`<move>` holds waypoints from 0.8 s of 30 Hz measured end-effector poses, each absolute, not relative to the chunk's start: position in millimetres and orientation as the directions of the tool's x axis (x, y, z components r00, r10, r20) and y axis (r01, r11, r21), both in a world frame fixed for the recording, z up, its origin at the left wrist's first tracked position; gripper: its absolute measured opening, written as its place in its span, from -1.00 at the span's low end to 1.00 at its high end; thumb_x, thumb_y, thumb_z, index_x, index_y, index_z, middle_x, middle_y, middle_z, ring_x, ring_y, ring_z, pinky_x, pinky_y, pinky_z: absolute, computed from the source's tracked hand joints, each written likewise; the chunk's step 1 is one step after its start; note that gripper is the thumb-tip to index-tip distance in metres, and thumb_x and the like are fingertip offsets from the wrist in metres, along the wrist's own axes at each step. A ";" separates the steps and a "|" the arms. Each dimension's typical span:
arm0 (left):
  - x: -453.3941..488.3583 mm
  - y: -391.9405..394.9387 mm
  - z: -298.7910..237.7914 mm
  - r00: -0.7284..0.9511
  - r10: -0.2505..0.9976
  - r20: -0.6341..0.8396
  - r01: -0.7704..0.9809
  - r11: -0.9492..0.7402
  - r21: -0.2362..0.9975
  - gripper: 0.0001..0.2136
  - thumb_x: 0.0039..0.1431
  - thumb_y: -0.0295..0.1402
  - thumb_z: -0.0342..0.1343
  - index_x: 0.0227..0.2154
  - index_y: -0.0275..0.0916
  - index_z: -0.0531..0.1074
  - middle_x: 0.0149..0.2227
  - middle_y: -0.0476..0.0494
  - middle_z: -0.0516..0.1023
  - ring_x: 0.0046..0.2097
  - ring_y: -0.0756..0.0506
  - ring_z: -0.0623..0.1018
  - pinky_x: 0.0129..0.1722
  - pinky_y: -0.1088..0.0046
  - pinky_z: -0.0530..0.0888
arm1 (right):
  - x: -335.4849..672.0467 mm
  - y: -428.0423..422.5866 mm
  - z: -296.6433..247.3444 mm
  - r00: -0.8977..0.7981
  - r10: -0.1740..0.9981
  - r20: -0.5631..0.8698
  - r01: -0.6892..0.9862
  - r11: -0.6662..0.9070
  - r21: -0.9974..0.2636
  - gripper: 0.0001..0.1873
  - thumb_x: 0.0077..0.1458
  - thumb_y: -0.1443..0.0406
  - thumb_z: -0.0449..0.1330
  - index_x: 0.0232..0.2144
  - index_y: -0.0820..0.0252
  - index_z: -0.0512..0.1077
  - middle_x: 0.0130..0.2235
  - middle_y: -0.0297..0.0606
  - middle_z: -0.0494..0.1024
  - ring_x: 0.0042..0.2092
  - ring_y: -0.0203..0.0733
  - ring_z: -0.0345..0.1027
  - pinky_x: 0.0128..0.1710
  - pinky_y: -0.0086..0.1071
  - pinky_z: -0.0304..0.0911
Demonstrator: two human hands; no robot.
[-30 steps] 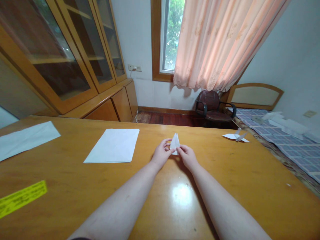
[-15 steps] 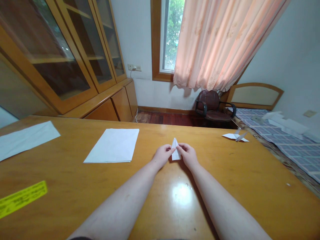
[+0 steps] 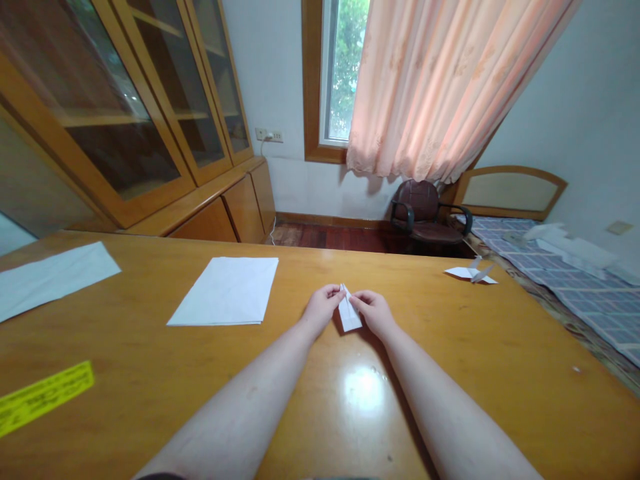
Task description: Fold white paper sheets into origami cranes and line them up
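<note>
left hand (image 3: pixel 323 308) and right hand (image 3: pixel 375 313) are both pinching a narrow folded white paper (image 3: pixel 349 310) near its top, fingertips close together. vs the earlier frame it sits lower and leans more, tip tilted left. it's just above the counter (image 3: pixel 400 400), with a white paper stack (image 3: pixel 225 291) to the left and a paper crane (image 3: pixel 471 272) to the right.

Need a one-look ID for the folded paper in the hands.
On the wooden desk below the window, look mid-desk. A narrow white folded paper is pinched between the left hand and right hand. Unlike the flat sheets to its left and the winged paper figure to its right, it is pointed and held.
</note>
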State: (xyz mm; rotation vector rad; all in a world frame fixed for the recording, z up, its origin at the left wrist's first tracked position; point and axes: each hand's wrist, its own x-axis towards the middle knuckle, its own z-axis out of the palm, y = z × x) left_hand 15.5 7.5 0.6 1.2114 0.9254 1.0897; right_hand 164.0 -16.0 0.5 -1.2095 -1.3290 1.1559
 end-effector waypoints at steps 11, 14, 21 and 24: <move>14.8 5.7 1.4 0.167 0.985 0.033 -0.077 -0.020 0.997 -0.81 -0.11 -0.26 0.19 -0.54 -0.28 0.38 -0.57 0.06 0.37 -0.49 0.04 0.35 -0.47 0.55 0.27 | 159.9 -18.7 0.1 -0.110 0.994 0.007 0.093 0.017 -0.996 -0.72 -0.10 0.11 0.22 -0.48 0.24 0.41 -0.53 -0.36 0.43 -0.51 -0.34 0.22 -0.52 -0.47 0.10; 13.4 5.7 4.2 0.149 0.988 0.031 -0.097 -0.017 0.995 -0.79 -0.07 -0.22 0.14 -0.58 -0.27 0.33 -0.61 0.09 0.31 -0.53 0.05 0.31 -0.50 0.55 0.24 | 159.9 -20.1 0.3 -0.203 0.978 -0.051 0.072 -0.037 -0.997 -0.73 -0.15 0.15 0.26 -0.44 0.23 0.40 -0.51 -0.37 0.45 -0.50 -0.33 0.26 -0.49 -0.46 0.13; 10.1 9.2 2.7 0.038 0.999 0.020 -0.126 -0.015 0.992 -0.78 -0.02 -0.19 0.09 -0.58 -0.25 0.34 -0.61 0.08 0.32 -0.52 0.04 0.32 -0.50 0.54 0.25 | 162.3 -21.2 -0.2 -0.282 0.954 -0.101 0.236 -0.033 -0.971 -0.78 -0.15 0.20 0.25 -0.50 0.26 0.38 -0.56 -0.37 0.43 -0.53 -0.34 0.24 -0.54 -0.49 0.08; 11.1 10.1 1.6 0.028 0.999 0.017 -0.154 -0.012 0.988 -0.79 -0.01 -0.19 0.11 -0.52 -0.26 0.36 -0.57 0.05 0.38 -0.49 0.03 0.38 -0.47 0.53 0.29 | 161.3 -20.6 -0.3 -0.253 0.965 -0.074 0.250 -0.008 -0.968 -0.78 -0.13 0.19 0.24 -0.54 0.25 0.37 -0.59 -0.38 0.42 -0.56 -0.37 0.21 -0.57 -0.50 0.05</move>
